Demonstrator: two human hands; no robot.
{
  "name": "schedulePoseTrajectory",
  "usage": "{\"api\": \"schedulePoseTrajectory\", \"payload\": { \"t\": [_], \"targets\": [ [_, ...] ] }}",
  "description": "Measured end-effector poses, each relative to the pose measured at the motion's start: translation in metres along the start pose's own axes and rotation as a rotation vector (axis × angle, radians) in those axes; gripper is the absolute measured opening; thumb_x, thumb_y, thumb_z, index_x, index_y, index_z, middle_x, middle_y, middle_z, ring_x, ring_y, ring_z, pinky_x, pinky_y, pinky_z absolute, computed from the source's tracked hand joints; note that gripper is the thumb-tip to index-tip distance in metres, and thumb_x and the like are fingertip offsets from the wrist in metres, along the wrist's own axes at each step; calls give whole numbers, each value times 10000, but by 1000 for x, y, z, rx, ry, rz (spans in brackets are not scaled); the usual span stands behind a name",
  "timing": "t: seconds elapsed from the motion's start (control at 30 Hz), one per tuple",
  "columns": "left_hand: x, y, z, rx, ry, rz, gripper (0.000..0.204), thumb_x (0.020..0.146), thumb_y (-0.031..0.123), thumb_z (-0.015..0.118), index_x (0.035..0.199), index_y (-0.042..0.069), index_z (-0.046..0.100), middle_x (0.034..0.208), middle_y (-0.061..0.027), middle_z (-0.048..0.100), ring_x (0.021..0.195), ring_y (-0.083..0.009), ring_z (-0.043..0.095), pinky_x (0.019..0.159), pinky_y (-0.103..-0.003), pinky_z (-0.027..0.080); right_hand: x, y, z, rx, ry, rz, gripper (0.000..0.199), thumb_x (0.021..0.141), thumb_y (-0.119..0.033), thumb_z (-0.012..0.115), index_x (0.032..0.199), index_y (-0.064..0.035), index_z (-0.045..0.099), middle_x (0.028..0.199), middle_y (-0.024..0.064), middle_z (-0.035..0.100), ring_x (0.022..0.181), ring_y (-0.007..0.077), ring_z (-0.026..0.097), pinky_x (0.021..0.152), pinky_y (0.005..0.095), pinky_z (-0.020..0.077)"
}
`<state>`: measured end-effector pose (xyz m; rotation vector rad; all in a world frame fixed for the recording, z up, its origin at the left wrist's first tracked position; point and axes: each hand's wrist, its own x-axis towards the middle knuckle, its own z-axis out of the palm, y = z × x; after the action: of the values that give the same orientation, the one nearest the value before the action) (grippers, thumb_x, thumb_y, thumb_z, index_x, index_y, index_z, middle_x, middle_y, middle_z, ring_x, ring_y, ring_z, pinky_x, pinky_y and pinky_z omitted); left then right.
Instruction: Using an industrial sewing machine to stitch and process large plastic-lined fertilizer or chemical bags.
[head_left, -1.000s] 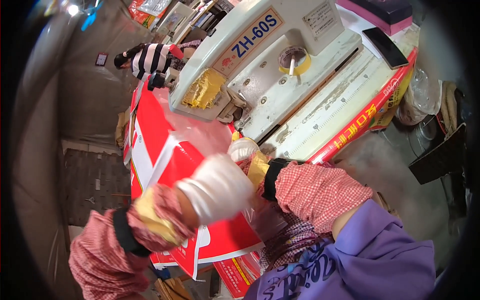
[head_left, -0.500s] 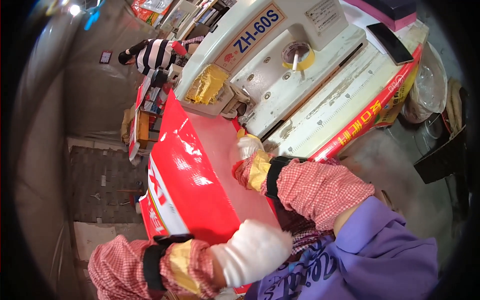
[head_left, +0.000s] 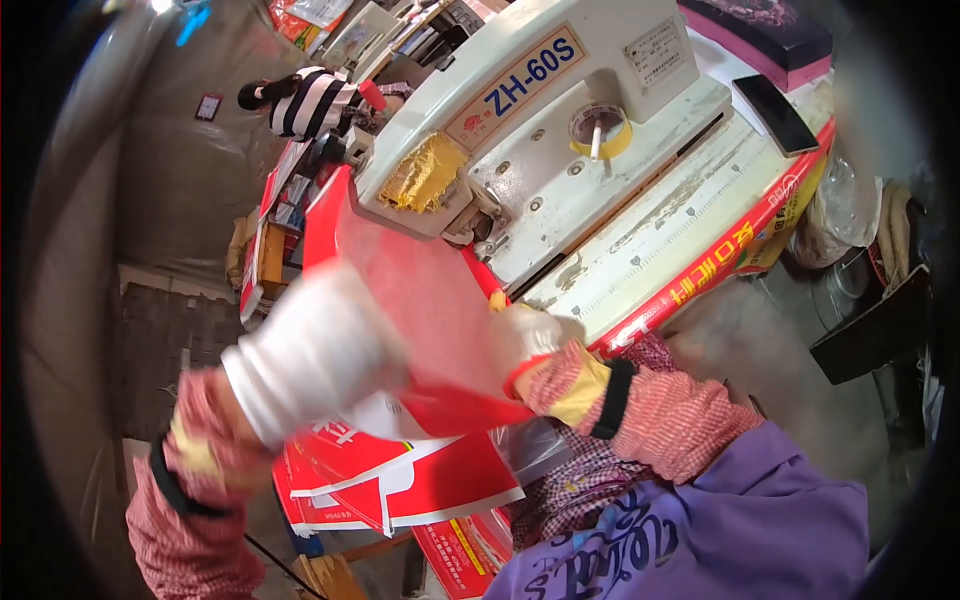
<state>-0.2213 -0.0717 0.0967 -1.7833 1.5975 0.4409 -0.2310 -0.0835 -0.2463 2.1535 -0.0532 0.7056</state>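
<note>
Red sheet (head_left: 425,300), thin glossy card or plastic, lay in front of the white machine (head_left: 560,130), one edge under its head. Left hand (head_left: 310,350), gloved, blurred on the sheet; grip unclear. Right hand (head_left: 530,335) pinched the near edge. Looked light, bendy, slippery; best held by the edges.

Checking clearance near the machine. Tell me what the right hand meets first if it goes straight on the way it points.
The right hand points up-left along the red bag it grips. Straight on, it would probably meet the cream machine's head, near its gold-taped end. Depth is unclear.
</note>
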Motion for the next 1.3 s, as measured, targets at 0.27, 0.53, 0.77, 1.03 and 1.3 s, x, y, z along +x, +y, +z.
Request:
{"api": "schedulePoseTrajectory", "payload": {
  "t": [0.27,0.53,0.77,1.03,1.3],
  "targets": [
    [48,103,40,-388,33,77,76,667,160,600,671,85,593,609,-72,592,594,-265,616,500,-381,478,39,97,-15,1537,-505,417,213,811,-158,472,855,-20,629,737,221,626,698,335,644,495,440,487],
    [76,18,130,-220,251,-288,102,658,162,615,675,62,630,600,-111,606,591,-284,621,503,-387,484,51,76,18,3008,-994,751,380,833,-143,553,1206,-92,505,940,94,627,871,245,607,753,344,496],
    [49,-54,192,-163,341,-757,117,733,121,542,728,71,648,686,-132,635,675,-289,638,558,-393,501,80,80,-30,2311,-675,112,763,754,-245,609,1364,-14,214,1269,214,422,1087,342,489,933,348,398],
    [-161,65,120,251,468,-768,95,532,156,588,591,82,585,548,-28,503,721,-192,561,782,-367,449,122,46,-60,1335,-271,-181,284,736,-121,489,968,-38,628,1063,131,612,1018,275,561,896,398,404],
    [-245,146,185,250,1107,-1144,495,813,79,563,1274,132,391,1239,-119,477,1124,-289,463,950,-416,371,119,45,-235,2263,-509,-872,306,763,-300,616,850,-7,616,686,162,615,640,309,618,586,395,501]
  ]
}}
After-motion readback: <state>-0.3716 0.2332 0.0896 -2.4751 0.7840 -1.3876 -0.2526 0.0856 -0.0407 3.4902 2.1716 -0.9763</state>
